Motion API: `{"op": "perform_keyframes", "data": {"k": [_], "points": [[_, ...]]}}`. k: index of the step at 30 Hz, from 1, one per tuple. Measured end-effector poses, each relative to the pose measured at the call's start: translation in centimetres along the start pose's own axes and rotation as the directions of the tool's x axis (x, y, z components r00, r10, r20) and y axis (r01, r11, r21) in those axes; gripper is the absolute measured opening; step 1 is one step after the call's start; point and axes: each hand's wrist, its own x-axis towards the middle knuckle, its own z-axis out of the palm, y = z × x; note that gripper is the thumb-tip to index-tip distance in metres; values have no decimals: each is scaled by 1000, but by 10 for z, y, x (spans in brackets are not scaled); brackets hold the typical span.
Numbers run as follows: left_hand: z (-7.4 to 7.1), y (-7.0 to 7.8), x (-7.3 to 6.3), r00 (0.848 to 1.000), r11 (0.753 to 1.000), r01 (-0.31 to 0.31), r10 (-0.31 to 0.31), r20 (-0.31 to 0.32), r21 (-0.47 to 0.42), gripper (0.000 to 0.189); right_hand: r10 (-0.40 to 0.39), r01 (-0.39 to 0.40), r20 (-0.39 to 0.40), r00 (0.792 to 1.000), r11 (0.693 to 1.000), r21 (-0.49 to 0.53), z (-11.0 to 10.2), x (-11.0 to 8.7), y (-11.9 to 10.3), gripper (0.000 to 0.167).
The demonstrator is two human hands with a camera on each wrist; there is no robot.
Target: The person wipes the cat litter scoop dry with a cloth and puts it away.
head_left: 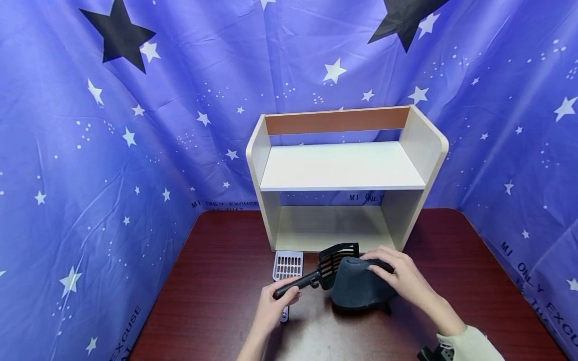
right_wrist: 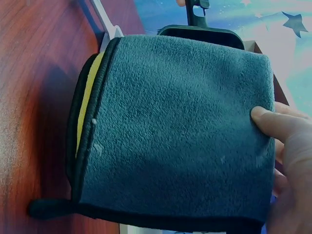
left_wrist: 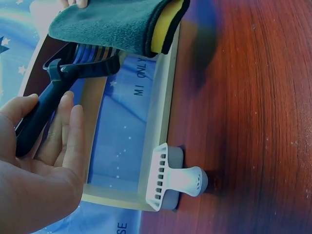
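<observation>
My left hand (head_left: 269,307) grips the handle of a black slotted litter scoop (head_left: 295,286), its head raised above the table and tilted up to the right. In the left wrist view the thumb and fingers hold the black handle (left_wrist: 43,114). My right hand (head_left: 404,276) pinches the upper edge of a folded dark grey-green cloth (head_left: 358,287) with a yellow inner side. Right beside the scoop's head hangs this cloth, covering part of it in the right wrist view (right_wrist: 175,131). A pale litter scoop (head_left: 289,261) lies on the table behind my left hand, which partly hides it.
A light wooden two-tier shelf (head_left: 343,168) stands at the back of the dark red table (head_left: 217,281), just beyond the scoops. Blue star-patterned curtains (head_left: 90,175) surround the table on the left, back and right.
</observation>
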Motion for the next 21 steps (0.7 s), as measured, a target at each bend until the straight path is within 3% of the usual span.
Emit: {"op": "perform_keyframes", "data": {"k": [11,21], "points": [[-1,3,-1,1000,1000,-10,10,19,-3,37,142,-138,-7,990,972,188,2,-1,1,38],[1,7,-4,994,996,-75,70,86,56,33,117,-108,-32,993,973,202,3,3,-5,38]]}}
